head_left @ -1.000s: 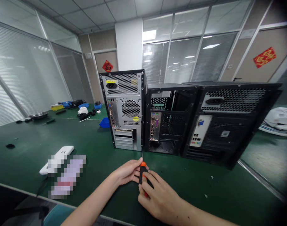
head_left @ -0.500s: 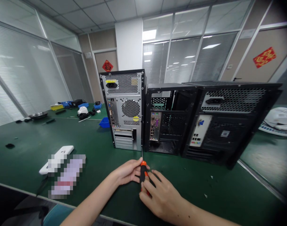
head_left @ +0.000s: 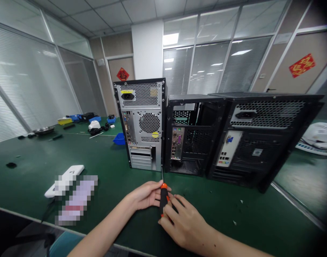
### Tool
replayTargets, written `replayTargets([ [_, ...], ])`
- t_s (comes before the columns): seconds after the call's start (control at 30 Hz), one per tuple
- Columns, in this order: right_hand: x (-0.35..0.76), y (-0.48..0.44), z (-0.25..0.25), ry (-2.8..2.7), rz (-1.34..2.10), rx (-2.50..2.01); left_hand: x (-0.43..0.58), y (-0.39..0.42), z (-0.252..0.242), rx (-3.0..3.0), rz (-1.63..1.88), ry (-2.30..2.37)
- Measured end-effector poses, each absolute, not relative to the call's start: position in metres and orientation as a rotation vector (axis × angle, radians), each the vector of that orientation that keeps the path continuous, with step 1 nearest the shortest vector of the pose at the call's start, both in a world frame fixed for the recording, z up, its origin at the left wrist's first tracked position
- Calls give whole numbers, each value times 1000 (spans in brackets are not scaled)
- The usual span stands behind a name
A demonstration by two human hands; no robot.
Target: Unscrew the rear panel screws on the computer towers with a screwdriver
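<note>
A screwdriver (head_left: 163, 200) with a black and orange handle points away from me, its shaft reaching the lower right corner of a silver-backed computer case (head_left: 145, 139). The tip is too small to make out against the case's edge. My right hand (head_left: 186, 223) grips the back of the handle with its fingers. At the front end of the handle, my left hand (head_left: 148, 194) steadies it between thumb and fingers. The case stands upright with its rear panel facing me, showing a fan grille, ports and slot covers.
Two black computer cases (head_left: 195, 142) (head_left: 259, 142) stand close to its right. A white device (head_left: 69, 175) and a blurred-out purple object (head_left: 83, 194) lie at left on the green table (head_left: 112, 228). Behind them are a blue bin (head_left: 119, 139) and a metal bowl (head_left: 44, 131).
The screwdriver handle has turned slightly, showing less orange on its side. My right fingers have shifted a little around it. The cases have stayed in place.
</note>
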State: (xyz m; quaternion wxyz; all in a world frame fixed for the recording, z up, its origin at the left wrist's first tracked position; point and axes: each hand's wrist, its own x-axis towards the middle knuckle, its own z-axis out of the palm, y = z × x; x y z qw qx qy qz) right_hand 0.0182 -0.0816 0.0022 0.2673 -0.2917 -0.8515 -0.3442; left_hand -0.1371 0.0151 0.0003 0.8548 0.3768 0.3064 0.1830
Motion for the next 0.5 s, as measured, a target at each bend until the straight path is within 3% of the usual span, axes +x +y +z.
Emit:
replayTargets([
  [0.5, 18, -81, 3, -2240, -931, -777, -139, 14, 1, 769, 387, 572],
])
